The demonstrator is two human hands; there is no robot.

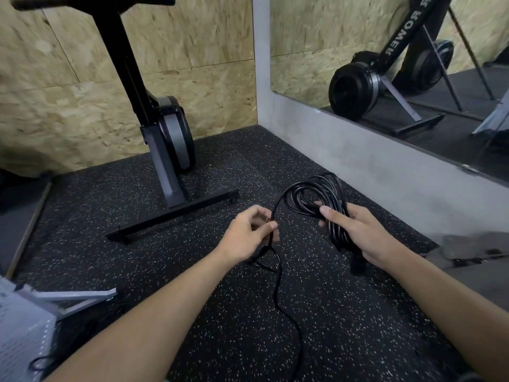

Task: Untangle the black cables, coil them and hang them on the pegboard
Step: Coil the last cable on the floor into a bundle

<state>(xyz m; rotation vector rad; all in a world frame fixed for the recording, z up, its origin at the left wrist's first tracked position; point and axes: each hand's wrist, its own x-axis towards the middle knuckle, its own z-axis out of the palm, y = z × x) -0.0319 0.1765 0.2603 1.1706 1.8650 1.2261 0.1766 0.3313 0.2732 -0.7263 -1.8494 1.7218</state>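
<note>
My right hand (355, 232) grips a coil of black cable (316, 197) with several loops, held above the speckled floor. One strand arcs from the coil to my left hand (248, 232), which pinches it between thumb and fingers. Below my left hand the loose cable tail (278, 293) snakes down across the floor toward me. A white pegboard (19, 334) shows at the bottom left corner, with another bit of black cable (38, 363) lying beside it.
An upright rowing machine (168, 133) stands on its black base bar (173, 213) ahead to the left, against a chipboard wall. A large mirror (413, 64) above a grey ledge runs along the right. A grey metal stand leg (82, 299) lies near the pegboard.
</note>
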